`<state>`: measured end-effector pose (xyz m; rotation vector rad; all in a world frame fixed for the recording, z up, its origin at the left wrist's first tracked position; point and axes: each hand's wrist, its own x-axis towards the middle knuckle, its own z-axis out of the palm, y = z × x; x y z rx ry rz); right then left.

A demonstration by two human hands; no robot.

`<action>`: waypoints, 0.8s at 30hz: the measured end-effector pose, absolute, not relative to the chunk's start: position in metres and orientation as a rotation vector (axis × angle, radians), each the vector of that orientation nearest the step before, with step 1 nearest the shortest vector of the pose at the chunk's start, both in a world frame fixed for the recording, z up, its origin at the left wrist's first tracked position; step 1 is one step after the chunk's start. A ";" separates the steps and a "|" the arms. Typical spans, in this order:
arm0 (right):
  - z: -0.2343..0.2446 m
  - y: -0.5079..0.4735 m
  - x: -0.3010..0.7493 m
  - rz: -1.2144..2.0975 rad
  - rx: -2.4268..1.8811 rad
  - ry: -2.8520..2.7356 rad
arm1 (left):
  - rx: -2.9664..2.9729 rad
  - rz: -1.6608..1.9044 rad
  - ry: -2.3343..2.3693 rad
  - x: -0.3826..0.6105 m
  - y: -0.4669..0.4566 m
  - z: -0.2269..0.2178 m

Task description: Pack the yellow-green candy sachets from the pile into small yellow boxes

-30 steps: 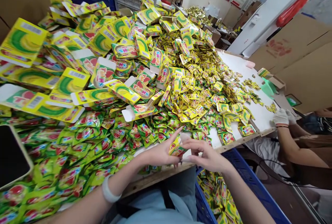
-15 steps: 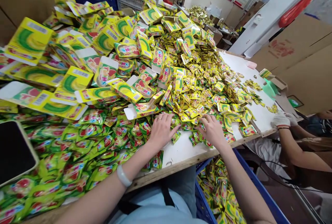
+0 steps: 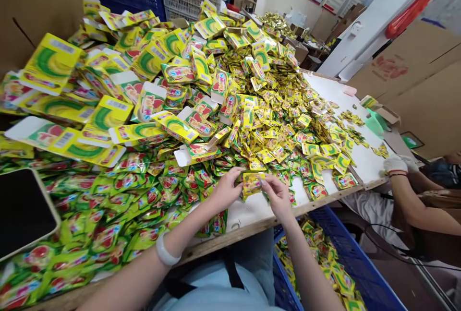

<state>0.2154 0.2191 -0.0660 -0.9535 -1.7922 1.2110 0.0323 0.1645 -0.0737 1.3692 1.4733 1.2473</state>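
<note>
My left hand (image 3: 225, 188) and my right hand (image 3: 275, 193) pinch a small stack of yellow sachets (image 3: 252, 182) between them, just above the white table top (image 3: 252, 208) near its front edge. A large heap of yellow sachets (image 3: 273, 128) lies right behind my hands. Green sachets (image 3: 118, 205) spread to the left of my left hand. Flat and folded yellow-green cartons (image 3: 108, 114) pile up at the back left. A white bangle (image 3: 163, 253) sits on my left wrist.
A blue crate (image 3: 363, 277) with packed sachets stands below the table edge at my right. A dark tablet (image 3: 21, 210) lies on the left. Another person's gloved hand (image 3: 396, 164) rests at the table's right corner. Crates and cardboard boxes stand behind.
My hands went from holding a packet at the table edge, to reaching flat into the sachet heap, to drawing back with a small stack of yellow sachets pinched between them.
</note>
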 end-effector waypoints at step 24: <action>-0.072 0.214 0.181 1.793 -0.811 -1.588 | 1.661 0.905 1.521 0.029 0.138 -0.044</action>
